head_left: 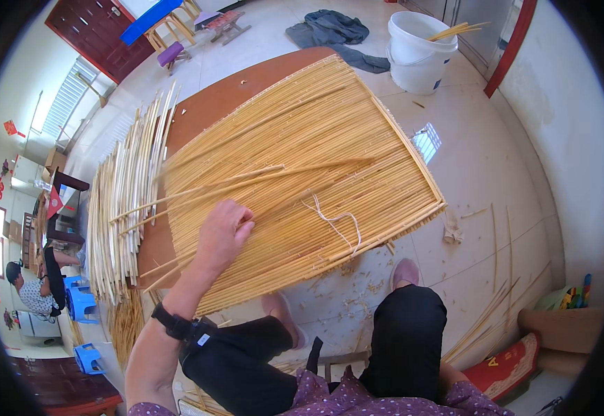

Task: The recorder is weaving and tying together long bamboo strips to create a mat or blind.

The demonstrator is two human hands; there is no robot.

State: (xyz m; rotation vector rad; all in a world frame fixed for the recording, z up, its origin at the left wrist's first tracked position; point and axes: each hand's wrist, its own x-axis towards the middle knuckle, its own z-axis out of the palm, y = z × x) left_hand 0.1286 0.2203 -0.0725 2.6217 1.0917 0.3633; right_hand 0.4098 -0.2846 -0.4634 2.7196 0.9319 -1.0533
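Note:
My left hand is over the near left part of a woven mat of yellow stalks. Its fingers are curled closed, and a stalk, smeared by motion, runs out from them to the right across the mat. Two loose stalks lie crosswise on the mat just beyond the hand. A white string hangs in a loop over the mat's near right part. Of my right arm only the sleeve and a bit of forearm show beside my right knee; the hand is hidden.
Pale stalks lie in a thick row left of the mat, on a brown board. White buckets holding some stalks stand at the far right. Scraps litter the tiles by my feet. A person sits at the far left.

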